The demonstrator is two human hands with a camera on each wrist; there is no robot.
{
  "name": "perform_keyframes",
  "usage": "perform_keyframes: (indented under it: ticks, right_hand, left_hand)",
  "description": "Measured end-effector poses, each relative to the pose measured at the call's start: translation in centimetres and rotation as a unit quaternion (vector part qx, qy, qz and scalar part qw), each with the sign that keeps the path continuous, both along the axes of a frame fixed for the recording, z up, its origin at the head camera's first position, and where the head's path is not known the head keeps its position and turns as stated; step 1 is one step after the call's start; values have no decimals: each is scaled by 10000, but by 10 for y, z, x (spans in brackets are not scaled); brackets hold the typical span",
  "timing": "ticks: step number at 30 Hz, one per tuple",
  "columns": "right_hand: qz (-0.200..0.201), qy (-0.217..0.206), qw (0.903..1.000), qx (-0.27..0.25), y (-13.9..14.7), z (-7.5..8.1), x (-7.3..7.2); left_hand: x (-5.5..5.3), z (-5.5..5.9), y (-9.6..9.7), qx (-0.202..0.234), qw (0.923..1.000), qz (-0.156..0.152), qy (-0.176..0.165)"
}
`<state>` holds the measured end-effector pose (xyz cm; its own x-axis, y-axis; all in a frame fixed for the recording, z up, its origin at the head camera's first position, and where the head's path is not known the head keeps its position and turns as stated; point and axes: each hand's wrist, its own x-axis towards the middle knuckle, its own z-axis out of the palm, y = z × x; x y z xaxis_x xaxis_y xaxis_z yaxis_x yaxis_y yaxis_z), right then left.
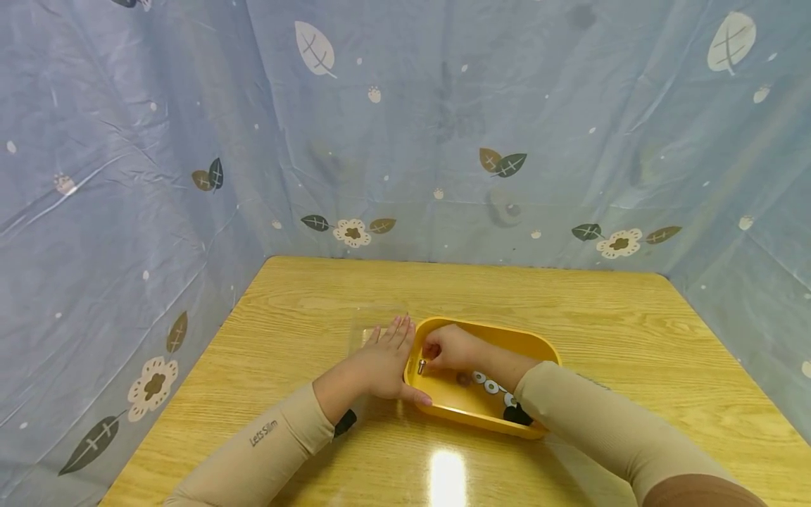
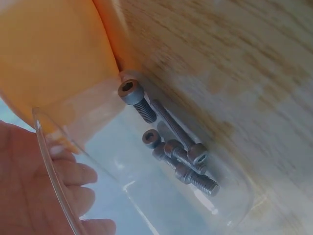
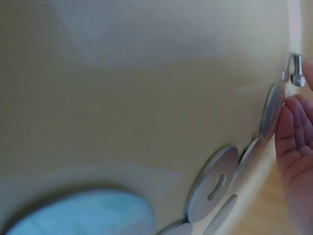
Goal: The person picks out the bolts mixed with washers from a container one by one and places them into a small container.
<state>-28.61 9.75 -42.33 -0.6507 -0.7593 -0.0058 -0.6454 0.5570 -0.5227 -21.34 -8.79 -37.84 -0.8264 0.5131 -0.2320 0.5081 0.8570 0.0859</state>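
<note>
My left hand (image 1: 386,362) rests on the left end of the yellow bin (image 1: 481,415), fingers extended and thumb over its front rim. Beside the bin, under that hand, a clear container holds several socket head screws (image 2: 183,154). Through its wall the left fingers (image 2: 80,183) show beyond. Inside the bin, my right hand (image 1: 453,348) has its fingers curled at the left end, holding a silver socket head screw (image 1: 422,366) at the fingertips. In the right wrist view that screw (image 3: 297,71) is only partly beside the fingers, close to the bin's surface.
Flat washers (image 1: 491,386) lie in the bin under the right forearm, with a large disc (image 3: 88,215) near the right wrist camera. A black object (image 1: 518,414) is at the bin's front right. The wooden table (image 1: 304,296) meets a patterned blue curtain (image 1: 405,105).
</note>
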Motion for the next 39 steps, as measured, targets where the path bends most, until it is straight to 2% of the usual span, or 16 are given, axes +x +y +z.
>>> perform_keyframes:
  ticks: [5, 14, 23, 32, 35, 39]
  right_hand:
    - [4, 87, 9999, 85, -3, -6, 0]
    - [34, 329, 9993, 163, -5, -3, 2]
    - [-6, 370, 9991, 187, -7, -4, 4]
    - [-122, 504, 9984, 225, -6, -2, 1]
    - [-81, 379, 9991, 187, -4, -1, 1]
    - [-10, 7, 10000, -41, -2, -1, 1]
  left_hand:
    - [1, -2, 0, -12, 10000, 19, -67]
    - [1, -1, 0, -8, 10000, 61, -76]
    - [2, -3, 0, 34, 9999, 83, -104]
    - [-1, 1, 0, -4, 10000, 45, -51]
    - [-1, 1, 0, -16, 10000, 30, -50]
    - [-1, 0, 0, -9, 10000, 22, -33]
